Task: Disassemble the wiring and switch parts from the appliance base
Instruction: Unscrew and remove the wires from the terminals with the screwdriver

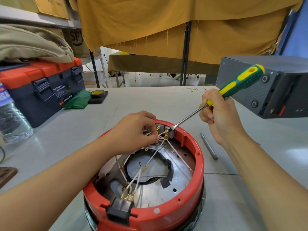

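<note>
From the head camera, the red appliance base (pixel 199 172) sat upside-down on the grey table (pixel 233 205), near and centre. The left hand (pixel 133 130) reached inside its far rim, fingers curled and pinching the white wires (pixel 156 153) beside the grey switch parts (pixel 160 128). The right hand (pixel 218 117) gripped a green-and-yellow screwdriver (pixel 241 82), its flat tip resting against the brass terminals (pixel 165 133). A black socket (pixel 120 210) sat at the near rim. A metal rod (pixel 209 146) lay right of the base; a toolbox (pixel 41 87) stood far left.
</note>
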